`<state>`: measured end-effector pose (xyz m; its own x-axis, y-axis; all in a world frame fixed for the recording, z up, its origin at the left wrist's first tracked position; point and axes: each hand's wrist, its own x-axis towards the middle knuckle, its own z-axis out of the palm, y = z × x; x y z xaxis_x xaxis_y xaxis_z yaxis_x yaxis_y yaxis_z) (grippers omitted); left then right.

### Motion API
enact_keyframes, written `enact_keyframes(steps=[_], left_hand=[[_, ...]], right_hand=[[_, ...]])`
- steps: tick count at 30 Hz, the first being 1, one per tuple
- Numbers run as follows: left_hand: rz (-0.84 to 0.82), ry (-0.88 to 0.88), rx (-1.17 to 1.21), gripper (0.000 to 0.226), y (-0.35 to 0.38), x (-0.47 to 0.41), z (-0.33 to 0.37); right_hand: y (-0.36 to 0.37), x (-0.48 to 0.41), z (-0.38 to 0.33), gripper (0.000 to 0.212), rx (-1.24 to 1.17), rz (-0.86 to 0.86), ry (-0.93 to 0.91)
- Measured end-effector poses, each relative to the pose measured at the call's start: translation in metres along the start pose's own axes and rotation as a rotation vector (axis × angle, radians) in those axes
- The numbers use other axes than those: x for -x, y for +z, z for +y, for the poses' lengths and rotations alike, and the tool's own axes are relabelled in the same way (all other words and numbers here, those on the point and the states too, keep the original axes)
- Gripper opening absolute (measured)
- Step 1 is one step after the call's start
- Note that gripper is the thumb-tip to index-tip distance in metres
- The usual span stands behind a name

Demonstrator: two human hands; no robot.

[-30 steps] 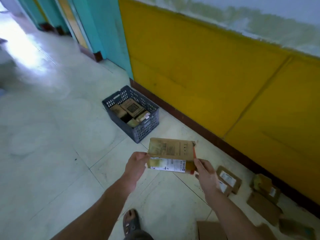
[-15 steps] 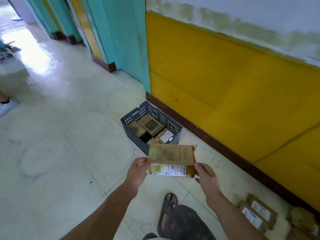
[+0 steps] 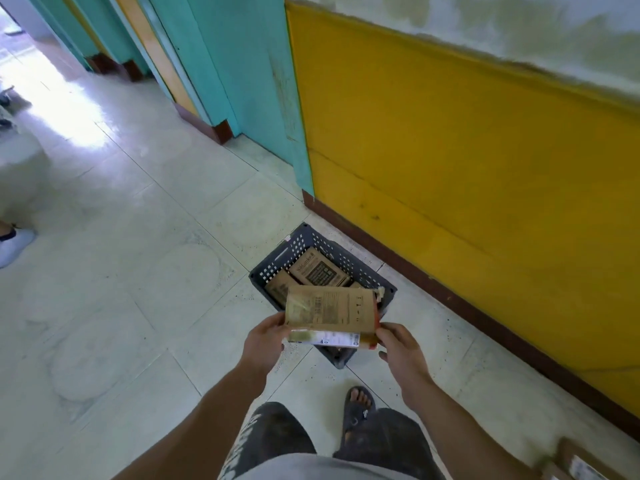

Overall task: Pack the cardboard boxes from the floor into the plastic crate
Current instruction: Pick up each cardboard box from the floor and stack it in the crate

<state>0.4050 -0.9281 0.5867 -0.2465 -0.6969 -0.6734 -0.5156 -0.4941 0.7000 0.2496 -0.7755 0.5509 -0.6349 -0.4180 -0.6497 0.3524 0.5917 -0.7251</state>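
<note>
I hold a flat brown cardboard box (image 3: 330, 311) with a white label between both hands, over the near end of the dark grey plastic crate (image 3: 294, 251). My left hand (image 3: 265, 339) grips its left end and my right hand (image 3: 401, 351) grips its right end. The crate stands on the tiled floor by the wall and holds several cardboard boxes (image 3: 318, 271). The held box hides the crate's near half.
A yellow wall (image 3: 450, 168) with a brown skirting runs along the right, with teal door frames (image 3: 225, 64) beyond. More cardboard boxes (image 3: 581, 462) lie at the bottom right corner. My sandalled foot (image 3: 358, 407) stands just short of the crate. Another person's shoe (image 3: 14, 242) shows at the left edge.
I have walked up to the crate, which is now right under the held box. The loose boxes on the floor have slipped to the bottom right corner. Both hands keep their grip.
</note>
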Motion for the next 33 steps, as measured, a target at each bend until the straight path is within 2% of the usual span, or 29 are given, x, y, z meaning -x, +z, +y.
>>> enact_keyframes(steps=[5, 11, 15, 18, 20, 24, 30, 33], left_hand=[[-0.04, -0.008, -0.03, 0.027, -0.006, -0.065, 0.036], [-0.128, -0.067, -0.212, 0.023, -0.018, -0.15, 0.072], [-0.361, -0.078, -0.367, 0.02, -0.029, -0.243, 0.077], [-0.45, -0.106, -0.462, 0.01, -0.026, -0.28, 0.087], [-0.527, -0.122, -0.445, 0.022, -0.014, -0.297, 0.091], [-0.586, -0.13, -0.49, 0.023, 0.02, -0.347, 0.063], [-0.533, -0.126, -0.56, 0.017, 0.079, -0.418, -0.006], [-0.496, -0.169, -0.545, 0.024, 0.112, -0.454, -0.042]], right_hand=[[0.028, -0.043, -0.038, 0.012, 0.018, 0.016, 0.044], [0.078, -0.085, -0.054, 0.017, 0.001, 0.125, 0.155], [0.125, -0.107, -0.065, 0.013, -0.094, 0.223, 0.309], [0.153, -0.125, -0.061, 0.014, -0.11, 0.311, 0.391], [0.165, -0.142, -0.054, 0.017, -0.12, 0.341, 0.42], [0.176, -0.191, -0.025, 0.017, -0.189, 0.394, 0.481], [0.177, -0.282, 0.042, 0.022, -0.204, 0.451, 0.576], [0.177, -0.333, 0.082, 0.022, -0.186, 0.497, 0.614]])
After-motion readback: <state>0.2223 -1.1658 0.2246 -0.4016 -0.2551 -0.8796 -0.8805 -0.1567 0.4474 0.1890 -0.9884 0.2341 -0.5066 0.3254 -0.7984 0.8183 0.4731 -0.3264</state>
